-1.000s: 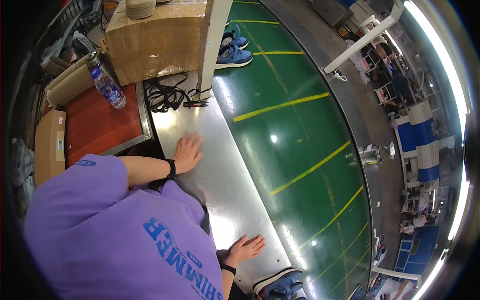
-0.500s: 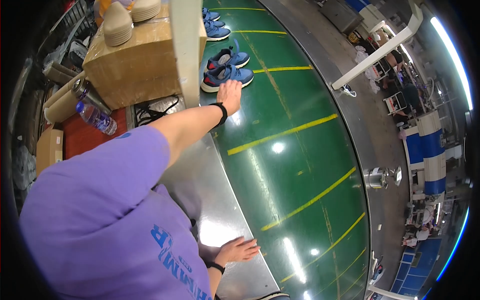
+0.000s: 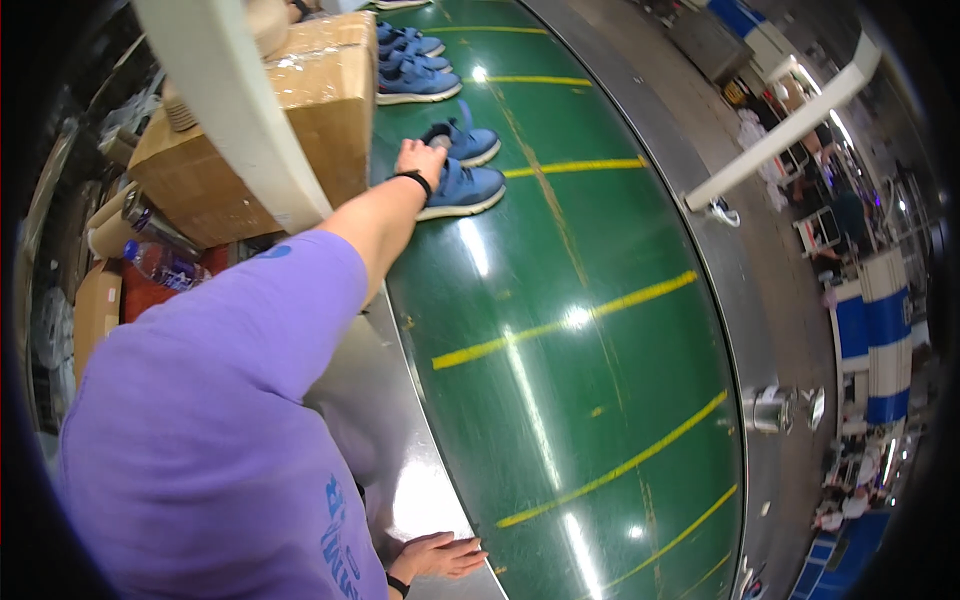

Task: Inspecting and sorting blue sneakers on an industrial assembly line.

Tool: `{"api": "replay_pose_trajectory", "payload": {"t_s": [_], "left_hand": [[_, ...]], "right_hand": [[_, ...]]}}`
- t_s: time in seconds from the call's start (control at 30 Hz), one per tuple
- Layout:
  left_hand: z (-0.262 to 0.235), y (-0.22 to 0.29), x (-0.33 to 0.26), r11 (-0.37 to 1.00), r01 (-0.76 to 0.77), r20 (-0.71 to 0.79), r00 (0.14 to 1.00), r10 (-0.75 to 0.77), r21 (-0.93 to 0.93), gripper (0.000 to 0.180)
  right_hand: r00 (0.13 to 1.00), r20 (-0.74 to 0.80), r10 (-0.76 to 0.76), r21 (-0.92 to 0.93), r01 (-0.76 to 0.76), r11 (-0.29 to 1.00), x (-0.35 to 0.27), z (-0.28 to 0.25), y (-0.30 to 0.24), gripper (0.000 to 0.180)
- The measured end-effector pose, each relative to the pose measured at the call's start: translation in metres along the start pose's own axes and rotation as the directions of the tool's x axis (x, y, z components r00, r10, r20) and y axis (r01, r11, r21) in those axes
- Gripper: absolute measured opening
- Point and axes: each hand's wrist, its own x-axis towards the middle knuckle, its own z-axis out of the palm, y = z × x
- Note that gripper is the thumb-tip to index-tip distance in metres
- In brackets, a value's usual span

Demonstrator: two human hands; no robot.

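A pair of blue sneakers with pale soles stands side by side on the green belt, toes to the right. My left hand (image 3: 422, 160) reaches out to them, its fingers bent over the heel end, between the far sneaker (image 3: 474, 143) and the near sneaker (image 3: 466, 188); the fingertips are partly hidden by the shoes. My right hand (image 3: 440, 555) rests flat, fingers stretched out, on the metal ledge (image 3: 425, 460) beside the belt and holds nothing. A dark band circles each wrist.
More blue sneakers (image 3: 415, 78) stand farther up the green belt (image 3: 600, 330), which has yellow cross lines. A white post (image 3: 235, 110) rises before a cardboard box (image 3: 320, 90). A plastic bottle (image 3: 165, 266) lies at the left. A metal canister (image 3: 770, 410) is past the belt's far edge.
My left hand has gone from above the near sneaker's toe to the heel end of the pair. My right hand stays flat on the ledge. The view has shifted.
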Motion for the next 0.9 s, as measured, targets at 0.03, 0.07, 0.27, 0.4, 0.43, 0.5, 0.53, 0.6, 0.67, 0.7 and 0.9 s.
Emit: {"api": "replay_pose_trajectory", "payload": {"t_s": [0.03,0.07,0.27,0.4,0.43,0.5,0.53,0.6,0.67,0.7,0.9], "left_hand": [[-0.003,0.012,0.000,0.996,-0.018,0.003,1.000,0.018,0.082,0.026],[-0.006,0.019,0.001,0.998,-0.036,0.124,0.992,0.030,0.044,0.029],[-0.002,0.109,-0.031,0.975,-0.033,0.232,0.969,0.085,-0.220,0.031],[0.071,0.074,-0.028,0.863,0.391,0.093,0.919,-0.382,-0.320,0.017],[0.084,0.053,-0.038,0.714,0.588,-0.049,0.758,-0.650,-0.380,0.028],[0.053,0.107,-0.101,0.859,0.288,-0.018,0.945,-0.325,-0.423,0.007],[0.019,0.144,-0.142,0.838,0.008,-0.040,0.999,-0.035,-0.545,0.020],[-0.044,0.137,-0.220,0.692,-0.325,-0.075,0.928,0.366,-0.645,0.042],[-0.077,0.101,-0.271,0.598,-0.460,-0.042,0.813,0.580,-0.656,0.041],[-0.090,0.071,-0.293,0.582,-0.490,-0.035,0.783,0.621,-0.649,0.041],[-0.121,-0.005,-0.389,0.519,-0.566,-0.046,0.703,0.710,-0.640,0.037]], "right_hand": [[0.999,0.023,0.035,-0.009,-0.035,0.999,0.001,-0.005,-0.003,0.060],[1.000,-0.016,0.017,-0.017,-0.017,1.000,0.000,-0.003,-0.001,0.060],[0.985,-0.162,-0.063,0.022,0.067,0.998,-0.010,-0.016,0.008,0.058],[0.978,-0.106,-0.179,0.095,0.190,0.977,-0.011,-0.027,-0.025,0.057],[0.979,-0.059,-0.196,0.099,0.201,0.975,-0.013,-0.034,-0.033,0.055],[0.989,-0.085,-0.122,0.047,0.126,0.991,-0.010,-0.012,-0.018,0.053],[0.993,-0.116,-0.007,0.016,0.009,1.000,-0.011,-0.001,-0.005,0.052],[0.990,-0.108,0.090,0.025,-0.087,0.996,-0.011,0.000,0.006,0.051],[0.990,-0.089,0.109,0.045,-0.105,0.993,-0.011,-0.005,0.006,0.050],[0.994,-0.083,0.070,0.061,-0.065,0.996,-0.011,-0.008,0.005,0.050],[0.973,-0.213,-0.084,0.126,0.112,0.986,0.007,-0.005,0.005,0.050]]}}
